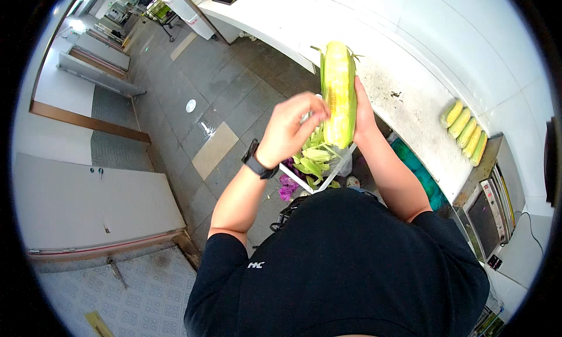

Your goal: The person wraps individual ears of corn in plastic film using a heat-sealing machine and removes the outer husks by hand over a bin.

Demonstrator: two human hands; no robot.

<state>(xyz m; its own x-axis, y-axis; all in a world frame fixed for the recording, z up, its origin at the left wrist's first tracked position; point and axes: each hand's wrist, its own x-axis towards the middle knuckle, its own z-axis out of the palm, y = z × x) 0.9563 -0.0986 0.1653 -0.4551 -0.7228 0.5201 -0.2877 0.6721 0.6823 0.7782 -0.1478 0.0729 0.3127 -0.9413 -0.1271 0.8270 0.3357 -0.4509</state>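
Observation:
An ear of corn stands nearly upright before me, its yellow kernels bare in front and green husk along its sides. My right hand grips it from the right, fingers hidden behind the husk. At its left side is my left hand, slightly blurred, with bent fingers by the kernels; whether it pinches a strand or leaf cannot be told. Below both hands, a white-rimmed bin contains stripped corn husks and some purple leaves.
Several partly husked ears of corn lie in a row on the white counter at right. Beyond them stands a metal-cased appliance. Teal net bags sit under the counter. Purple leaves lie on the tiled floor.

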